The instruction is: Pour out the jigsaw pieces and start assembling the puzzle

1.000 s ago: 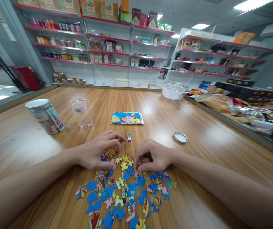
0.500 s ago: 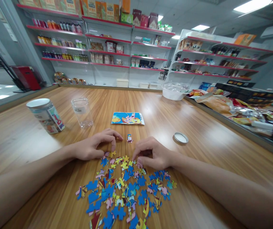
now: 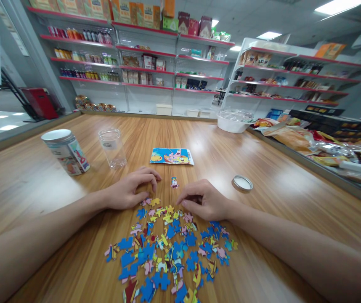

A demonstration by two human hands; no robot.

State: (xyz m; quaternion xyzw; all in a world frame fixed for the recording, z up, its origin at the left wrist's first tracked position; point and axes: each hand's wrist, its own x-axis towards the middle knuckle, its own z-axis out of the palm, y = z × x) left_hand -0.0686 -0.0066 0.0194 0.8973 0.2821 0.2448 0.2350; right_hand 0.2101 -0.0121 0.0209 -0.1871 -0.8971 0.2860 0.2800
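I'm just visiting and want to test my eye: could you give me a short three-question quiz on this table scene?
1. True or false: the clear jar has its lid on.
2. Which lies nearest the right hand? A) the metal lid B) the lone puzzle piece C) the picture card
3. What do both hands rest at the far edge of?

Key:
1. False: it stands open.
2. B.
3. The heap of loose puzzle pieces; the left hand lies beside the right.
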